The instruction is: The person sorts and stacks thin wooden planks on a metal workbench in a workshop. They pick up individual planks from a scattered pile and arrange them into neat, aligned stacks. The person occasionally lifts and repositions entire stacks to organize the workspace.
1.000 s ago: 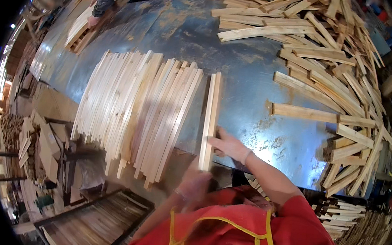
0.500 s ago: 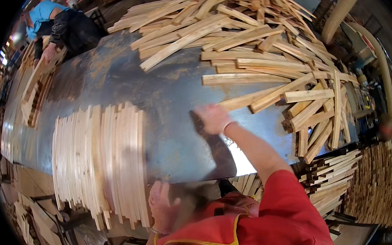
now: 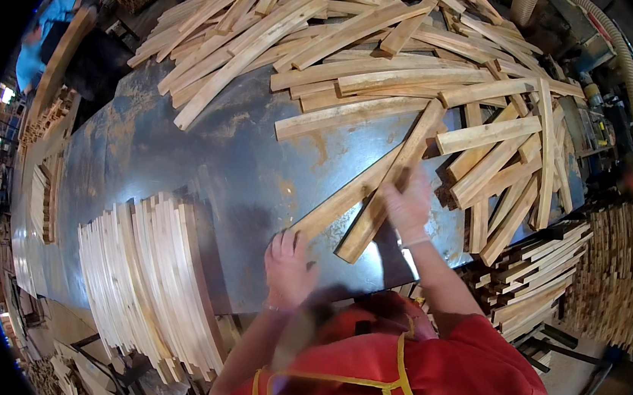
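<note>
My right hand [image 3: 408, 206] is closed on the side of a wooden strip [image 3: 393, 180] that slants across the metal table, its near end toward me. Under and left of it lies a second strip [image 3: 347, 196], pointing down toward my left hand. My left hand [image 3: 290, 270] has its fingers stretched out, the tips at that second strip's near end; whether they press on it I cannot tell. A stack of pale, smooth strips [image 3: 147, 280] lies side by side at the table's near left edge. Beyond my hands spreads a loose pile of rougher strips [image 3: 389, 79].
The metal table [image 3: 221, 162] has sawdust on it. A person in blue [image 3: 51, 27] handles a long board [image 3: 62, 55] at the far left. Stacked strips [image 3: 542, 272] stand low on the right, with a ribbed hose [image 3: 629, 71] beyond.
My right hand has moved right and taken hold of a strip, now drawn nearer. My left hand has come up from the table edge to another strip's end. The view has shifted.
</note>
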### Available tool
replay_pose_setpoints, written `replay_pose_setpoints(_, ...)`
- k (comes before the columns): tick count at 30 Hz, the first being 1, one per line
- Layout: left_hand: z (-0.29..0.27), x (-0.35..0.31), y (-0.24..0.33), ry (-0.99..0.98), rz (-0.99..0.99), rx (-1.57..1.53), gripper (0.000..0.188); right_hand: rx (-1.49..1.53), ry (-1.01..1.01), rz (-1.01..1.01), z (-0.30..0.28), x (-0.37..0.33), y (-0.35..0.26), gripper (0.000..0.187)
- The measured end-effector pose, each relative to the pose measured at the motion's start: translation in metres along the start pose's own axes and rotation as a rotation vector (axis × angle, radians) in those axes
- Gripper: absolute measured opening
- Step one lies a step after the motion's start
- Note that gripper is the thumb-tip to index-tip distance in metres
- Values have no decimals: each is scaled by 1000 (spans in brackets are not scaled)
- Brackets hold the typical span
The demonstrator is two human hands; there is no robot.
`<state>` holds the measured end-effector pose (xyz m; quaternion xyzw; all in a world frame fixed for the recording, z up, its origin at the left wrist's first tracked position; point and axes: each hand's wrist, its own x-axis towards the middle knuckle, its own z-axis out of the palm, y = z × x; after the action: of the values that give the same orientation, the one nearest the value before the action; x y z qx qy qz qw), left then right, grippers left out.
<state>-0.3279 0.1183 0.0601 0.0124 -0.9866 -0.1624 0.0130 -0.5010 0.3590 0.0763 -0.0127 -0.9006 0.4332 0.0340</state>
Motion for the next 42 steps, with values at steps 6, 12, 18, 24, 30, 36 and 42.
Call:
replay_pose_setpoints(6, 10, 59, -4, -222, -23, 65, 63, 554, 37, 414, 45, -5, 37, 96)
replay_pose_setpoints(12, -45, -53, -82, -554, -450, -1086, 55, 993, -124, 490, 49, -52, -14, 111)
replay_pose_setpoints(18, -84, -228, -99, -407, -799, -1893, 51, 979, -402, 528, 105, -163, -53, 107)
replay_pose_setpoints(24, -52, -333, -127, -98, -955, -1876, 82, 635, -633, 377, 160, -235, -106, 96)
replay_pose_setpoints(30, -101, -287, -110, -188, -875, -914, 69, 111, -871, -45, 220, -268, -150, 71)
replay_pose_setpoints(36, -97, -237, -89, 69, -463, -261, 68, 192, -1139, -237, 219, -219, -161, 63)
replay_pose_setpoints(42, -73, -188, -58, -40, -347, -211, 69, -436, -309, -646, 124, 35, -101, 39)
